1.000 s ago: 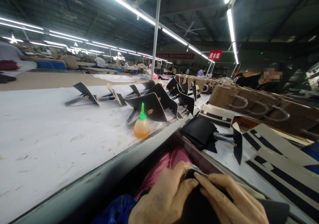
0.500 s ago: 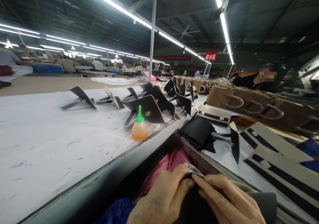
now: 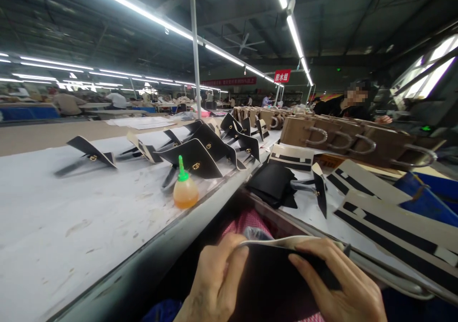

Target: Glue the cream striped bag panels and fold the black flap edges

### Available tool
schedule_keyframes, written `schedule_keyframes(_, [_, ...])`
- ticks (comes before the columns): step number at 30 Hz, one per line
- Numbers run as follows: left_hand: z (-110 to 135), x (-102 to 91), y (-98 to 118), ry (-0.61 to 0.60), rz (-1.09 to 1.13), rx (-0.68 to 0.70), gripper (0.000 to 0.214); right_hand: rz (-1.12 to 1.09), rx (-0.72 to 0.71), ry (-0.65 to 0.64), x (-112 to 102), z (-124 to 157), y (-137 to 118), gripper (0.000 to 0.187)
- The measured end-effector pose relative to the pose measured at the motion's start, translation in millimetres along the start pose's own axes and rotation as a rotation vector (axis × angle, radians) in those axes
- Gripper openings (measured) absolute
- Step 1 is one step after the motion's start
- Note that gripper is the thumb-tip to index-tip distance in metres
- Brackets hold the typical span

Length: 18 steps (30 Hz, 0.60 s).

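At the lower middle, my left hand (image 3: 218, 276) pinches the upper left edge of a black leather panel (image 3: 274, 284) with a pale edge. Opposite it, my right hand (image 3: 339, 276) grips the panel's right part, thumb on the black face and fingers over the top. The panel is held over my lap, above pink checked cloth (image 3: 257, 222), and its lower part runs out of view. Beyond my hands on the left table stands a squeeze bottle (image 3: 186, 195) with a green nozzle and amber liquid.
Several black flaps with gold clasps (image 3: 191, 156) stand on the white-covered left table (image 3: 89, 217). To the right lie stacked black pieces (image 3: 272, 183) and cream panels with black strips (image 3: 397, 231). Brown bags (image 3: 300, 133) line up behind; a person (image 3: 332, 106) is beyond them.
My hands have moved apart along the panel's top edge, and more of its black face shows. The view has turned a little to the right.
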<state>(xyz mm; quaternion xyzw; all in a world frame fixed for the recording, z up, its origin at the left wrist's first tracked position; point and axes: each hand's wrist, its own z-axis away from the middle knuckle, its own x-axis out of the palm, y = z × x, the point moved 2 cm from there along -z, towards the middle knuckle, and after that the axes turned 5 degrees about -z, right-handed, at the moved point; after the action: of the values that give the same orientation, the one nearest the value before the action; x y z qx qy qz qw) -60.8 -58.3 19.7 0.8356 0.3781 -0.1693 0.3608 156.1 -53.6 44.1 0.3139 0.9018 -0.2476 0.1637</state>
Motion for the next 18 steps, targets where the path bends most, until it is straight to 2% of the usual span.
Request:
schedule_keyframes(6, [0.6,1.1,5.1,0.047,-0.051,0.080,0.023,-0.078,0.049,-0.012,1.9,0.0,4.8,0.009])
schedule_keyframes(11, [7.1,6.8,8.8,0.095,0.087,0.044,0.029,-0.102,0.102,0.015,4.1,-5.3,3.1,0.008])
schedule_keyframes(15, [10.6,11.5,12.6,0.138,0.204,0.037,0.025,-0.092,0.140,0.062,3.6,-6.3,4.1,0.006])
schedule_keyframes(18, [10.2,11.4,12.4,0.155,0.217,0.022,0.024,-0.093,0.166,0.037,2.2,-4.4,10.1,0.008])
